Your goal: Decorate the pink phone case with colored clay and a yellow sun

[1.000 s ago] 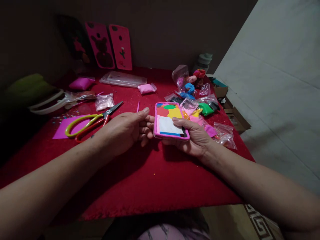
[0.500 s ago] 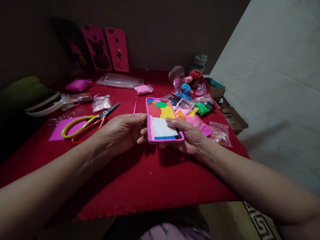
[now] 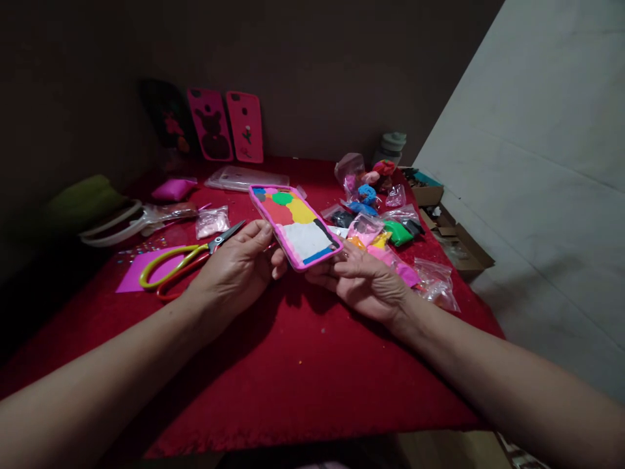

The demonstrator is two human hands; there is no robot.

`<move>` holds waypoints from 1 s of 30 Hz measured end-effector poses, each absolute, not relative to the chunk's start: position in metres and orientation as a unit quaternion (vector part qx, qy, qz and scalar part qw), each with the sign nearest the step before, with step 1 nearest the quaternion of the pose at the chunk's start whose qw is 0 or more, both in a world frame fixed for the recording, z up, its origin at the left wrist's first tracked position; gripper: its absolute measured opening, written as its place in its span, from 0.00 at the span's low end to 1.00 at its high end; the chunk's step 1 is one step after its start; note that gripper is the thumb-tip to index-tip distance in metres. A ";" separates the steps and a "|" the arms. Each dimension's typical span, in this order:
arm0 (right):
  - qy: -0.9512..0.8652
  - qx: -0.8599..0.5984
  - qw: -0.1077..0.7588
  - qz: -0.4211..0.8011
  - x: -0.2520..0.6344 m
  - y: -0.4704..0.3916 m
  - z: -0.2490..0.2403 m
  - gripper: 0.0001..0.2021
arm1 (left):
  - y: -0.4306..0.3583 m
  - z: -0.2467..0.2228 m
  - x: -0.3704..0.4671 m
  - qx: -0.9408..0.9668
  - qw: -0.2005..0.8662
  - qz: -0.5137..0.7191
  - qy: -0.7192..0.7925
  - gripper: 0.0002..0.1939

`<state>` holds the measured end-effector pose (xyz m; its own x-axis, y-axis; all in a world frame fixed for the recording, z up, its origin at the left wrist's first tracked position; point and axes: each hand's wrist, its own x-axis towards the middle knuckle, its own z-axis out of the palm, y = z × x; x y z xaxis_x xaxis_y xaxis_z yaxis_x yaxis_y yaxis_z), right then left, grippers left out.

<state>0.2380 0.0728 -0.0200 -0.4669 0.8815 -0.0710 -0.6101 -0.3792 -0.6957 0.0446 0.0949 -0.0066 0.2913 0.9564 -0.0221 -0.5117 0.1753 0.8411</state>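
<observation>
1. Desk: covered in red cloth; its front area lies below both forearms.
2. Left hand: grasps the left edge of the case, thumb at the rim, fingers curled below.
3. Right hand: supports the lower right corner of the case, fingers extended beneath.
4. Rectangular phone case with pink raised rim and multicoloured patchwork face: held tilted above the desk, between the hands.
5. Scissors with yellow and red handles: lie open beside the left hand, partly over a flat pink sheet.
6. Green plastic packet: lies among other coloured packets beyond the right hand.
7. Clear plastic cases: lie flat behind the held case.
8. Pink phone case with brown bear figure: stands upright at the rear.
</observation>
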 end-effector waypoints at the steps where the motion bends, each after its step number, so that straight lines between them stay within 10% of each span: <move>1: -0.315 -0.230 0.467 0.793 0.237 0.072 -0.020 0.23 | 0.095 -0.007 0.045 0.380 0.705 0.520 0.297 0.11; 30: -0.401 -0.212 0.424 0.784 0.231 0.061 -0.021 0.20 | 0.086 -0.013 0.051 0.379 0.735 0.473 0.302 0.09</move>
<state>0.2308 0.0614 -0.0206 -0.5516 0.8341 0.0082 -0.4945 -0.3191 -0.8085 0.0512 0.0861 -0.0129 0.3696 0.9253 -0.0848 -0.4672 0.2639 0.8439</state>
